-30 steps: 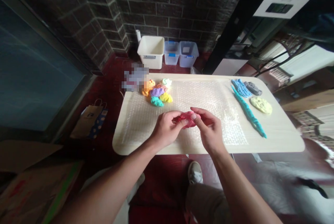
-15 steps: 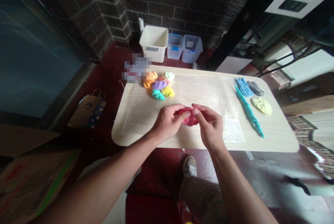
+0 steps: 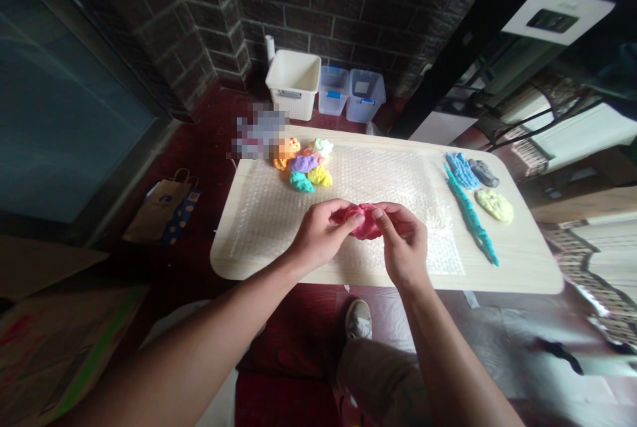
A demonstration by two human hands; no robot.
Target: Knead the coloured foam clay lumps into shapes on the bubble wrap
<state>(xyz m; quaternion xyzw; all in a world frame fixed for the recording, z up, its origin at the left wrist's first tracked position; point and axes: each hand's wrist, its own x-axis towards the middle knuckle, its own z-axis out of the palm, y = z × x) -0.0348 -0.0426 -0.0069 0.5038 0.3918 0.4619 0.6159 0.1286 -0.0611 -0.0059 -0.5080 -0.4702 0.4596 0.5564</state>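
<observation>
A lump of red-pink modelling clay (image 3: 367, 224) is pinched between both hands above the bubble wrap (image 3: 279, 228). My left hand (image 3: 321, 231) grips its left side, thumb on top and fingers behind. On the right side, my right hand (image 3: 404, 238) presses it with the thumb, its fingers partly hidden behind. Beyond my left hand lies a cluster of clay lumps: orange (image 3: 284, 155), purple (image 3: 303, 163), teal (image 3: 301, 182), yellow (image 3: 320, 176) and pale green (image 3: 322, 146). To the right rest a long turquoise clay roll (image 3: 472, 215), blue clay (image 3: 462, 170), grey clay (image 3: 484, 174) and pale yellow clay (image 3: 494, 206).
The bubble wrap covers much of a pale wooden table (image 3: 527, 268). Behind it stand a white bin (image 3: 293, 85) and two clear boxes (image 3: 333, 90) by a brick wall. A paper bag (image 3: 162, 208) is on the floor at left, with a cardboard box (image 3: 64, 347) nearer.
Both hands keep working the red-pink clay, whose outline has changed: it now looks folded at the top. My view has shifted slightly; the other clay lumps stay put on the table.
</observation>
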